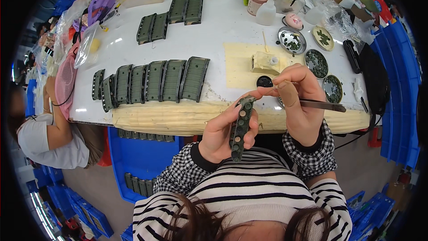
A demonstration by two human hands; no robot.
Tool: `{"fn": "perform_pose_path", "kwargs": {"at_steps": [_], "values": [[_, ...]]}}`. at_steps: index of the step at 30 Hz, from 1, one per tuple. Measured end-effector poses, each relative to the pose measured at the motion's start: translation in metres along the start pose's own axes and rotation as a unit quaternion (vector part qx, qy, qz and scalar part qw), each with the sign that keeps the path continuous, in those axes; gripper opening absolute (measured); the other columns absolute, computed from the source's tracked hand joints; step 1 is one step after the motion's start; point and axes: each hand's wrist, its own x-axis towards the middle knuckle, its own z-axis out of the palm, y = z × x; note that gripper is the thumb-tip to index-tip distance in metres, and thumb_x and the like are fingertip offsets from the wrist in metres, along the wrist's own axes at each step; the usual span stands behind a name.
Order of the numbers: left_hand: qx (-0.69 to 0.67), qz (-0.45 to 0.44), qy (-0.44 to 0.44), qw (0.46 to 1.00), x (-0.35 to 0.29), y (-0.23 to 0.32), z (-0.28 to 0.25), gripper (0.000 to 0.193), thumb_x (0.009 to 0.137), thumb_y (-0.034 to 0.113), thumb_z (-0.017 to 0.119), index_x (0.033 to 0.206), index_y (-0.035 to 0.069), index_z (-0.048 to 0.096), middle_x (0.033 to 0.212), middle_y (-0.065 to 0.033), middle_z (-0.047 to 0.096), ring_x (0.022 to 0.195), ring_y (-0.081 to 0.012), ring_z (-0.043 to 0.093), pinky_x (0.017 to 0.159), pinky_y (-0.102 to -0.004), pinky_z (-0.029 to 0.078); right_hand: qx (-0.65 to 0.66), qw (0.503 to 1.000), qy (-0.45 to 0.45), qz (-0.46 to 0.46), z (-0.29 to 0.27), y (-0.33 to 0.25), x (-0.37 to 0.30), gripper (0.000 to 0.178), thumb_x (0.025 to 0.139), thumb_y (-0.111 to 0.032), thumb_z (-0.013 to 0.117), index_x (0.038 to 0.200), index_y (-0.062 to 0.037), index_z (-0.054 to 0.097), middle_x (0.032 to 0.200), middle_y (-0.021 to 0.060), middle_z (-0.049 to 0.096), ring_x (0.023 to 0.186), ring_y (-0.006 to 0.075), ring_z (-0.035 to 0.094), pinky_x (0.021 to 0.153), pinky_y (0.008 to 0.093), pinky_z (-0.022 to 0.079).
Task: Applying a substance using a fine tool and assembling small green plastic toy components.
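Note:
My left hand point(217, 133) is closed around a dark green toy tank part point(239, 135), held tilted upright above the table's front edge. Round wheel shapes run along its visible side, two with pale centres. My right hand point(299, 102) pinches near the part's top end, thumb and forefinger together. Dark metal tweezers point(327, 105) lie across that hand, their end sticking out to the right. Something thin and pale shows at the fingertips, too small to name. Just beyond is a small round black dish point(264, 81).
Several green ribbed parts point(154, 82) stand in a row at left, with more point(186, 10) behind. Round dishes point(317, 64) of small green pieces sit at right. A taped block point(266, 63) rests on yellow tape. Blue tray point(127, 160) below; a person point(53, 138) at left.

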Motion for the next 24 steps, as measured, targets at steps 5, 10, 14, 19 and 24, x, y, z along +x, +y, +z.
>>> {"fn": "perform_pose_path", "kwargs": {"at_steps": [5, 10, 14, 19, 24], "values": [[-0.007, -0.003, 0.000, 1.000, 0.000, 0.001, 0.000, 0.058, 0.099, 0.026, 0.048, 0.147, 0.005, 0.025, 0.091, -0.0113, 0.063, 0.067, -0.0184, 0.064, 0.059, -0.0291, 0.056, -0.006, 1.000, 0.003, -0.005, 0.001, 0.001, 0.001, 0.016, 0.098, -0.011, 0.055, 0.103, 0.0040, 0.052, 0.093, 0.0073, 0.059, 0.089, 0.0169, 0.068, 0.079, 0.0270, 0.056], [0.082, 0.019, -0.010, 0.996, -0.003, 0.008, -0.003, 0.056, 0.101, 0.027, 0.044, 0.149, 0.007, 0.023, 0.100, -0.0145, 0.064, 0.077, -0.0219, 0.066, 0.070, -0.0330, 0.057, 0.011, 0.997, 0.077, -0.017, 0.000, 0.006, 0.006, 0.013, 0.098, -0.008, 0.055, 0.102, 0.0043, 0.054, 0.090, 0.0043, 0.058, 0.075, 0.0106, 0.063, 0.074, 0.0242, 0.055], [0.209, 0.097, 0.076, 0.970, -0.005, 0.015, 0.024, 0.061, 0.103, 0.032, 0.039, 0.153, 0.007, 0.014, 0.120, -0.0201, 0.057, 0.096, -0.0234, 0.063, 0.086, -0.0385, 0.055, -0.262, 0.949, 0.164, -0.061, -0.025, 0.017, 0.022, 0.009, 0.091, -0.005, 0.064, 0.093, 0.0034, 0.061, 0.083, 0.0050, 0.058, 0.070, 0.0094, 0.059, 0.057, 0.0239, 0.046], [0.435, 0.145, 0.105, 0.883, -0.011, 0.021, 0.023, 0.057, 0.103, 0.026, 0.042, 0.153, 0.007, 0.020, 0.126, -0.0160, 0.054, 0.104, -0.0183, 0.058, 0.096, -0.0357, 0.048, -0.452, 0.872, 0.102, -0.159, -0.033, 0.030, 0.035, 0.010, 0.081, 0.001, 0.070, 0.090, 0.0008, 0.065, 0.082, 0.0105, 0.058, 0.064, 0.0187, 0.059, 0.053, 0.0285, 0.043], [0.626, 0.182, 0.104, 0.751, -0.015, 0.025, 0.016, 0.049, 0.094, 0.013, 0.062, 0.141, 0.007, 0.048, 0.112, -0.0058, 0.059, 0.089, -0.0124, 0.054, 0.085, -0.0271, 0.046, -0.398, 0.883, 0.163, -0.185, -0.022, 0.007, 0.022, 0.006, 0.086, 0.000, 0.068, 0.090, 0.0009, 0.064, 0.085, 0.0069, 0.058, 0.067, 0.0110, 0.056, 0.055, 0.0239, 0.042]]}}
